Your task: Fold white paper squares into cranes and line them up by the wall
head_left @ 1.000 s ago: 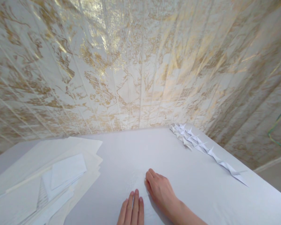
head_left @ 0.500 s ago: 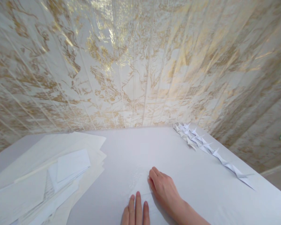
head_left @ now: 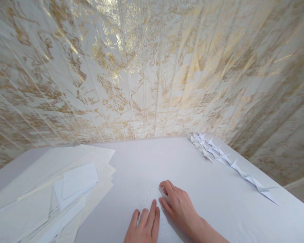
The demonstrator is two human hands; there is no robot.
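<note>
A white piece of paper [head_left: 162, 193] lies at the front middle of the white table [head_left: 142, 162]; its outline barely shows against the tabletop. My right hand [head_left: 180, 206] curls at its right side, with a bit of the paper between thumb and forefinger. Close by on the left, my left hand [head_left: 144, 225] rests low with its fingers stretched out, its fingertips on or just over the paper. Most of the paper is covered by the hands or blends into the table.
Sheets of cream paper [head_left: 98, 168] fan out on the left, with white folded papers [head_left: 79, 180] on top. Rows of folded white paper shapes with pointed tips [head_left: 224, 158] run along the right edge. A gold-patterned curtain [head_left: 142, 84] hangs behind the table.
My left hand has shifted a little left and forward, showing more of its back. The thumb and forefinger of my right hand have parted slightly.
</note>
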